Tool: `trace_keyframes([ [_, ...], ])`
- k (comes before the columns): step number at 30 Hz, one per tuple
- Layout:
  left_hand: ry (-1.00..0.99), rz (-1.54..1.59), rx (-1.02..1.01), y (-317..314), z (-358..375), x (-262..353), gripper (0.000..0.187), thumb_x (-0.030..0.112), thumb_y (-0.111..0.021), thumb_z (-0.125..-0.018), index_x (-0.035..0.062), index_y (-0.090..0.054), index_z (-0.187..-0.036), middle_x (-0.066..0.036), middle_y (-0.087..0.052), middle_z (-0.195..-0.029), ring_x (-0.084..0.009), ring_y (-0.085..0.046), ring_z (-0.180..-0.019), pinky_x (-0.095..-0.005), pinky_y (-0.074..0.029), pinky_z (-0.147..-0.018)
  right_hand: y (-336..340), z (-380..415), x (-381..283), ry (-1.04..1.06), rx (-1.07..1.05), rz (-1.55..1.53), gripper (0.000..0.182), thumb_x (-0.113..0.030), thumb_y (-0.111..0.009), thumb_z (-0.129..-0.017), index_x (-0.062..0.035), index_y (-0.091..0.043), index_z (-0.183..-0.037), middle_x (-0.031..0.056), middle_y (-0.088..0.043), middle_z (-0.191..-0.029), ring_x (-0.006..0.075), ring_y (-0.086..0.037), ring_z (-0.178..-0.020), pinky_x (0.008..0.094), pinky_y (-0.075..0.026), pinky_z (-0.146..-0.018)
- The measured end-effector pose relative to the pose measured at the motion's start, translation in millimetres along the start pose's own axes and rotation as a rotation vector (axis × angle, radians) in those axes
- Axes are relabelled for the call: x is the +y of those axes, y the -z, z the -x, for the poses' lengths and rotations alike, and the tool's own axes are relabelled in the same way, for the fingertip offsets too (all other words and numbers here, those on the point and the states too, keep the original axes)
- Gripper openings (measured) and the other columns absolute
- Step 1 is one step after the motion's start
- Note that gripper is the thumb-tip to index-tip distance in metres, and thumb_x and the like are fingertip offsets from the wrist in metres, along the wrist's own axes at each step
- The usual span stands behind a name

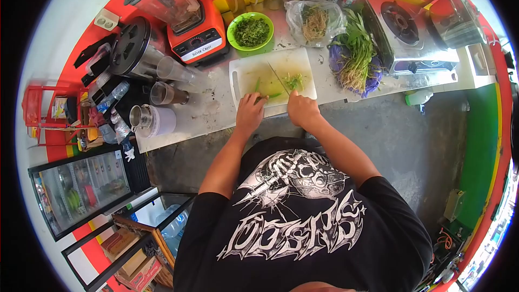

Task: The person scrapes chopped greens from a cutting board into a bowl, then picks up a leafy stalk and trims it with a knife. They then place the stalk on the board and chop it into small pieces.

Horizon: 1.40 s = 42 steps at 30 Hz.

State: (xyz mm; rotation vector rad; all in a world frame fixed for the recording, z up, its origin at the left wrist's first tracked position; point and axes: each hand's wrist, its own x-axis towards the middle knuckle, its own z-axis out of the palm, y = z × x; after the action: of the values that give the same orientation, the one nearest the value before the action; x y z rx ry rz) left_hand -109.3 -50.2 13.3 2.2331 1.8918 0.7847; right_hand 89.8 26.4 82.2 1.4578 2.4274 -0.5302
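Note:
A white cutting board (240, 75) lies on the counter in front of me. My right hand (303, 110) is closed round the handle of a knife, whose blade (278, 77) points away from me and to the left over the board. Right of the blade sits a small heap of chopped greens (293, 81). My left hand (250, 111) rests at the board's near left edge, its fingers curled down on green stalks (273, 95). A separate green piece (257, 83) lies just beyond those fingers. The knife handle is mostly hidden in my fist.
Behind the board stand a green bowl of cut leaves (251, 31) and an orange blender (195, 35). To the right are a plastic bag with roots (315, 24), a bunch of leafy greens (357, 57) and a gas stove (421, 43). Cups (168, 94) stand left.

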Motion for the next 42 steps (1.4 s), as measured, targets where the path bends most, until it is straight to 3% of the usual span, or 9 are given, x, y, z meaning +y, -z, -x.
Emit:
trace_keyframes([
  [5, 0.06, -0.045, -0.006, -8, 13, -3, 0.047, 0.005, -0.069, -0.082, 0.0202, -0.067, -0.127, -0.006, -0.055, -0.127, -0.0286, -0.051, -0.122, -0.0451, -0.043, -0.101, -32, -3, -1, -0.058, -0.043, -0.018, 0.028, -0.012, -0.058, -0.092, 0.0023, -0.05, -0.114, 0.0209, -0.074, -0.095, 0.0342, -0.075, -0.089, 0.0435, -0.06, -0.078],
  [9, 0.056, -0.062, 0.0, 2, 16, 1, 0.045, 0.007, -0.068, -0.084, 0.0203, -0.068, -0.127, -0.008, -0.054, -0.134, -0.0304, -0.047, -0.13, -0.0466, -0.038, -0.106, -19, -18, 1, -0.035, -0.042, -0.021, 0.029, -0.013, -0.059, -0.092, 0.0019, -0.049, -0.115, 0.022, -0.074, -0.098, 0.0348, -0.074, -0.094, 0.0436, -0.06, -0.08],
  [14, 0.038, -0.14, -0.056, 8, 17, -4, 0.05, 0.013, -0.066, -0.088, 0.0289, -0.063, -0.135, -0.007, -0.051, -0.141, -0.0276, -0.044, -0.136, -0.0492, -0.035, -0.108, -2, -12, -8, -0.047, -0.121, -0.028, 0.03, -0.012, -0.058, -0.093, 0.0019, -0.048, -0.117, 0.0225, -0.073, -0.1, 0.0351, -0.074, -0.097, 0.0429, -0.06, -0.08],
  [16, 0.046, -0.127, -0.08, 11, 15, -4, 0.05, 0.014, -0.065, -0.088, 0.0291, -0.062, -0.136, -0.007, -0.051, -0.141, -0.0274, -0.044, -0.136, -0.0497, -0.035, -0.108, -20, -9, -7, -0.072, -0.114, -0.096, 0.027, -0.011, -0.052, -0.094, 0.0026, -0.047, -0.116, 0.0265, -0.072, -0.1, 0.0409, -0.072, -0.096, 0.0475, -0.057, -0.084],
  [19, 0.054, -0.112, -0.09, 8, 15, -6, 0.049, 0.016, -0.064, -0.09, 0.0293, -0.061, -0.137, -0.007, -0.05, -0.141, -0.0274, -0.045, -0.136, -0.0504, -0.035, -0.108, -28, -13, -7, -0.023, -0.051, -0.093, 0.028, -0.011, -0.052, -0.093, 0.0032, -0.046, -0.117, 0.0263, -0.072, -0.1, 0.042, -0.072, -0.097, 0.0484, -0.057, -0.085],
  [25, 0.052, -0.127, -0.076, 4, 17, -9, 0.048, 0.016, -0.064, -0.09, 0.0292, -0.062, -0.136, -0.007, -0.051, -0.141, -0.0276, -0.046, -0.135, -0.0509, -0.036, -0.107, 1, -7, -13, -0.058, -0.119, -0.067, 0.032, -0.013, -0.053, -0.094, 0.0035, -0.045, -0.12, 0.0254, -0.073, -0.098, 0.0414, -0.072, -0.097, 0.0484, -0.057, -0.084],
  [29, 0.058, -0.094, -0.036, 6, 15, -5, 0.047, 0.012, -0.066, -0.087, 0.0272, -0.066, -0.131, -0.007, -0.054, -0.137, -0.0281, -0.048, -0.133, -0.0487, -0.036, -0.106, -28, -7, -13, -0.093, -0.108, -0.067, 0.03, -0.013, -0.058, -0.092, 0.0021, -0.048, -0.116, 0.0245, -0.073, -0.103, 0.0378, -0.073, -0.098, 0.0447, -0.059, -0.084],
  [34, 0.056, -0.098, -0.032, 3, 16, -8, 0.048, 0.013, -0.065, -0.087, 0.0289, -0.065, -0.132, -0.007, -0.053, -0.138, -0.0271, -0.048, -0.133, -0.0492, -0.037, -0.106, -10, -17, -16, -0.082, -0.122, -0.081, 0.036, -0.013, -0.062, -0.089, 0.0026, -0.047, -0.118, 0.0239, -0.073, -0.104, 0.0371, -0.073, -0.099, 0.0439, -0.059, -0.084],
  [42, 0.051, -0.089, -0.019, 3, 15, -9, 0.047, 0.015, -0.065, -0.088, 0.0301, -0.065, -0.133, -0.006, -0.053, -0.137, -0.0268, -0.048, -0.133, -0.0487, -0.038, -0.105, -23, -15, -20, -0.076, -0.123, -0.045, 0.031, -0.013, -0.058, -0.092, 0.0021, -0.047, -0.117, 0.0241, -0.072, -0.105, 0.0377, -0.073, -0.099, 0.0444, -0.058, -0.085],
])
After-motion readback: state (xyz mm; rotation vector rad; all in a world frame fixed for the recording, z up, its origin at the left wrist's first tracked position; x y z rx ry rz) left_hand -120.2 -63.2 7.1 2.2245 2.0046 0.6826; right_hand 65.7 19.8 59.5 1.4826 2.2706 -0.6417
